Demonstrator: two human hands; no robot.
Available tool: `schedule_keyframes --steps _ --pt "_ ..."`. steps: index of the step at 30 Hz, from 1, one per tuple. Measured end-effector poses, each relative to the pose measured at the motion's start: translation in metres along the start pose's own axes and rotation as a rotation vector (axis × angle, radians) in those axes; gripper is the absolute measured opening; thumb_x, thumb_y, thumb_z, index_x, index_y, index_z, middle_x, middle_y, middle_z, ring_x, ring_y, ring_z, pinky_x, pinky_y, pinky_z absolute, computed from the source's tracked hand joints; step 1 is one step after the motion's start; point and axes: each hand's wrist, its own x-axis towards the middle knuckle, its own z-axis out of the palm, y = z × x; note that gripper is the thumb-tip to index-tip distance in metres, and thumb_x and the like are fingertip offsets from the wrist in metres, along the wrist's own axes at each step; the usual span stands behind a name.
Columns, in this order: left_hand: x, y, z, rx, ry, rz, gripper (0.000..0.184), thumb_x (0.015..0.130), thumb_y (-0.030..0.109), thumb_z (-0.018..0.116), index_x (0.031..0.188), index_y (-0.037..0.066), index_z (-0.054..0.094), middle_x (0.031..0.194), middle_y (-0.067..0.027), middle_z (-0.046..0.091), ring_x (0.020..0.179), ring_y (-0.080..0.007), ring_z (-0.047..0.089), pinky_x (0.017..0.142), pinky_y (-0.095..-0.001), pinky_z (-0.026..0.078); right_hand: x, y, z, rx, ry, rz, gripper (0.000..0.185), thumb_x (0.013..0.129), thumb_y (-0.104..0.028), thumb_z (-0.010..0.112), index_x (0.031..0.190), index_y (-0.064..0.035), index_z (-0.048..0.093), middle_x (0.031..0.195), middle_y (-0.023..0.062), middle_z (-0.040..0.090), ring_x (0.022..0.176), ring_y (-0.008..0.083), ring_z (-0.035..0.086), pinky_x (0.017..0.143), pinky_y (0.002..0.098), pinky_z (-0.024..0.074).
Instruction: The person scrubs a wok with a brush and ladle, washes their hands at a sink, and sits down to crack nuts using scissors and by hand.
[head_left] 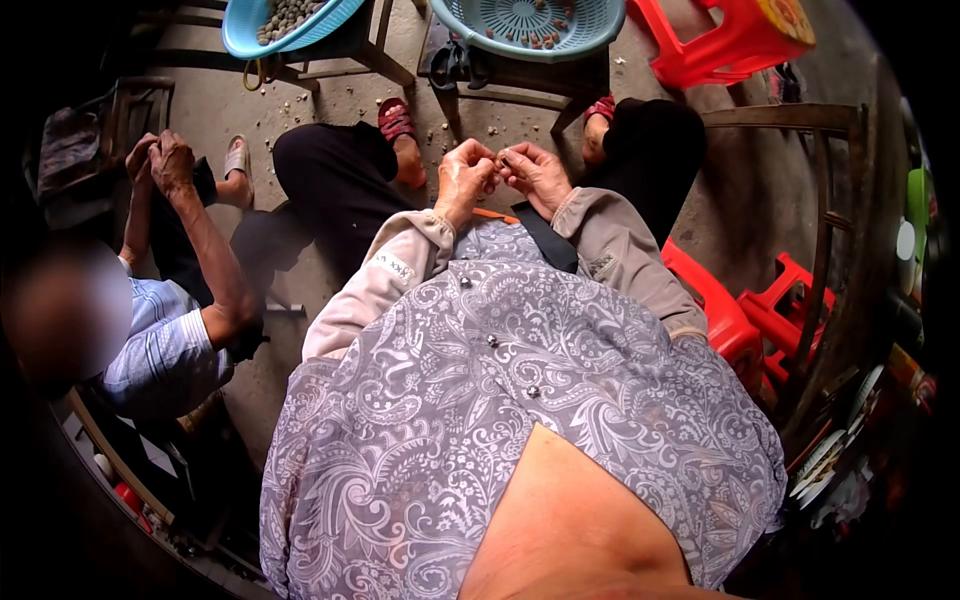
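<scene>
In the head view my left hand (463,181) and my right hand (538,177) meet above my lap, thumbs and fingertips pinched together. Between them is a small brownish piece (501,163), too small to make out clearly, and both hands seem to grip it. Beyond my hands, a blue-green basket (590,42) on a wooden stool holds several small reddish-brown pieces. Black-handled scissors (458,65) lie at the stool's left edge.
Another blue basket (240,35) with many greyish round pieces rests on a wooden stand at upper left. A person (165,340) sits at left, hands together. Red plastic stools (725,45) stand at right, near a wooden chair (785,117). Small scraps dot the floor.
</scene>
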Motion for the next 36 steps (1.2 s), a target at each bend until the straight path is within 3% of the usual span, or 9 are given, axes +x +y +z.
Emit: schedule_keyframes --steps 1,4,7,8,12,21,27,30,36 --pt "0.001 -0.002 -0.001 -0.034 0.0 -0.025 0.009 0.083 0.005 0.055 0.088 0.0 0.06 0.072 -0.0075 0.06 0.059 -0.0126 0.057 0.053 -0.0241 0.046 0.001 0.0 -0.001 0.046 0.01 0.027 0.009 0.089 -0.015 0.061 0.093 -0.0072 0.06 0.081 0.0012 0.063 0.068 0.007 0.059 0.059 0.0187 0.0468" --pt "0.008 -0.018 -0.008 0.674 0.186 0.562 0.016 0.085 0.01 0.055 0.096 0.001 0.062 0.082 -0.0112 0.061 0.069 -0.0167 0.06 0.062 -0.0266 0.048 0.002 0.002 -0.006 -0.009 0.034 0.027 0.01 0.089 -0.018 0.06 0.095 -0.0103 0.06 0.086 -0.001 0.063 0.075 0.0059 0.058 0.065 0.0196 0.0458" --pt "0.002 -0.005 0.0 0.577 0.132 0.485 0.022 0.086 0.015 0.057 0.102 0.001 0.062 0.091 -0.0136 0.061 0.079 -0.0186 0.061 0.07 -0.0281 0.048 0.002 0.003 -0.008 -0.05 0.09 0.017 0.01 0.088 -0.019 0.061 0.095 -0.0115 0.06 0.088 -0.0014 0.064 0.076 0.0055 0.058 0.065 0.0198 0.0451" --pt "-0.003 0.002 0.005 0.596 0.107 0.474 0.021 0.085 0.016 0.06 0.099 0.0 0.061 0.086 -0.0125 0.063 0.076 -0.0159 0.062 0.068 -0.0276 0.049 0.002 0.002 -0.008 -0.059 0.1 0.003 0.01 0.088 -0.018 0.062 0.095 -0.0116 0.06 0.086 -0.0017 0.063 0.074 0.0054 0.058 0.064 0.019 0.0452" --pt "-0.004 0.001 0.009 0.504 0.075 0.415 0.017 0.078 0.013 0.064 0.087 0.0 0.059 0.072 -0.0132 0.062 0.064 -0.0218 0.061 0.06 -0.032 0.049 0.002 0.003 -0.005 -0.078 0.086 -0.031 0.011 0.085 -0.018 0.065 0.093 -0.0122 0.06 0.081 -0.0028 0.062 0.071 0.0049 0.058 0.06 0.0175 0.0447" --pt "-0.011 0.01 0.01 0.626 0.07 0.441 0.017 0.076 0.013 0.066 0.081 -0.001 0.057 0.069 -0.0161 0.062 0.063 -0.0275 0.063 0.059 -0.0338 0.05 0.002 0.003 -0.008 -0.247 -0.004 -0.104 0.014 0.084 -0.017 0.066 0.092 -0.0074 0.059 0.081 -0.0008 0.06 0.071 0.0067 0.055 0.063 0.0194 0.0434" --pt "-0.008 0.007 0.005 0.554 0.06 0.4 0.013 0.076 0.01 0.06 0.08 -0.002 0.057 0.066 -0.0141 0.062 0.058 -0.0201 0.061 0.055 -0.0306 0.048 0.002 0.004 -0.008 -0.224 -0.061 -0.127 0.012 0.086 -0.016 0.065 0.09 -0.006 0.06 0.079 -0.0001 0.061 0.069 0.0072 0.056 0.063 0.0204 0.0469" --pt "-0.007 0.008 0.008 0.362 0.05 0.251 0.008 0.083 0.007 0.054 0.084 0.0 0.058 0.061 -0.0016 0.055 0.053 -0.007 0.05 0.047 -0.0223 0.041 0.001 0.002 -0.008 -0.054 -0.013 -0.015 0.012 0.087 -0.016 0.064 0.092 -0.0061 0.06 0.081 -0.0006 0.061 0.068 0.0066 0.056 0.062 0.0189 0.0472" --pt "-0.005 0.004 0.006 0.129 -0.007 0.138 0.008 0.084 0.007 0.052 0.085 0.001 0.058 0.061 0.0027 0.051 0.05 -0.0038 0.045 0.044 -0.0192 0.036 0.007 0.008 -0.017 0.139 -0.05 0.101 0.01 0.088 -0.016 0.062 0.093 -0.0087 0.06 0.082 -0.0016 0.061 0.068 0.0059 0.056 0.06 0.0177 0.0469"
